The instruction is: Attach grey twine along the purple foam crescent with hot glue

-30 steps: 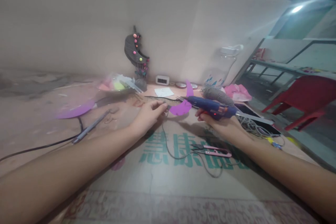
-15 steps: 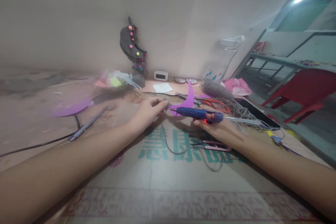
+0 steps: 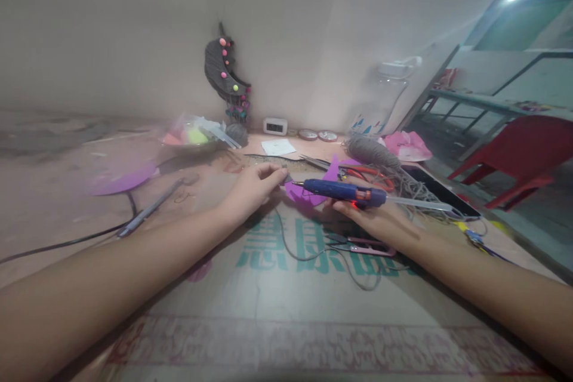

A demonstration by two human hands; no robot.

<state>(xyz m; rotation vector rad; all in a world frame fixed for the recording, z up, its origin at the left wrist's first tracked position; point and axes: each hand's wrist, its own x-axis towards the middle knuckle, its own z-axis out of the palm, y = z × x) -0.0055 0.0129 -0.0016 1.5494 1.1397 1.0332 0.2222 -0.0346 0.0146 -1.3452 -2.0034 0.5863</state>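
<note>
My left hand (image 3: 262, 184) pinches the grey yarn-wrapped end of a purple crescent cutout (image 3: 332, 172). A strand of grey yarn (image 3: 286, 242) hangs from there and curls over the tabletop. In my right hand (image 3: 364, 215) is a blue glue gun (image 3: 335, 190), a red light glowing near its grip and a long clear glue stick (image 3: 421, 203) poking out the back. Its nozzle points left, close to the pinched end; whether it touches cannot be made out. The gun covers part of the crescent. Below my right hand lie pink-handled thread snips (image 3: 360, 246).
Behind my hands are orange-handled pliers (image 3: 371, 173), a grey yarn skein (image 3: 371, 150), a dark phone (image 3: 441, 192) and a white clock (image 3: 274, 126). To the left are a bowl (image 3: 190, 138), a purple piece (image 3: 125, 179) and a grey pen-like tool (image 3: 152, 208). A decorated crescent (image 3: 217, 68) hangs on the wall.
The purple crescent has turned, its free upper tip now lower and farther right. The glue gun's nozzle has shifted slightly right. My left hand keeps its pinch.
</note>
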